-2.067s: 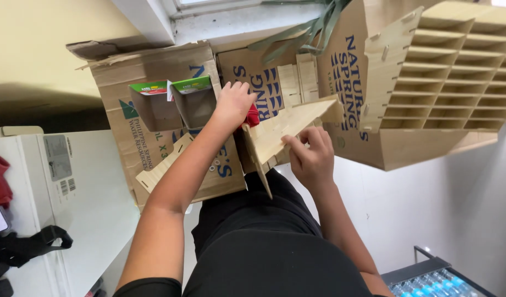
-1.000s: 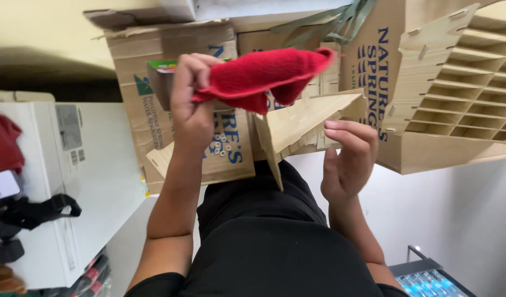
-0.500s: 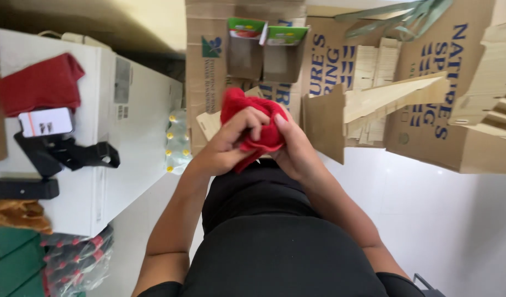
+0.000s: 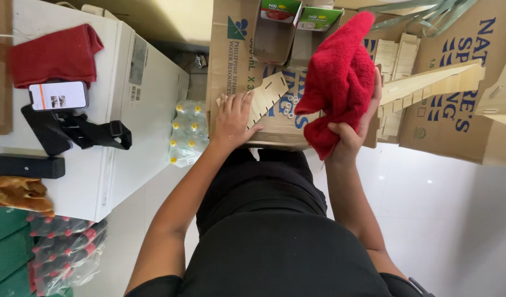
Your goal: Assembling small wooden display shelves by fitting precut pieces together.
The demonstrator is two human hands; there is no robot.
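Bright, even daylight; soft shadows under my arms. Faint glare spots on floor tiles (image 4: 429,181). Sharp centre, slight wide-angle stretch at edges.

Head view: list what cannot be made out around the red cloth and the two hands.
- Right hand: palm and most fingers hidden by the red cloth it holds.
- Slotted wooden piece: its near end lies under the left hand.
- Small rings on the cardboard box: too small to tell their kind.
- Long wooden strip: its left end is behind the cloth.
- Cartons at the top: cut off by the frame edge.
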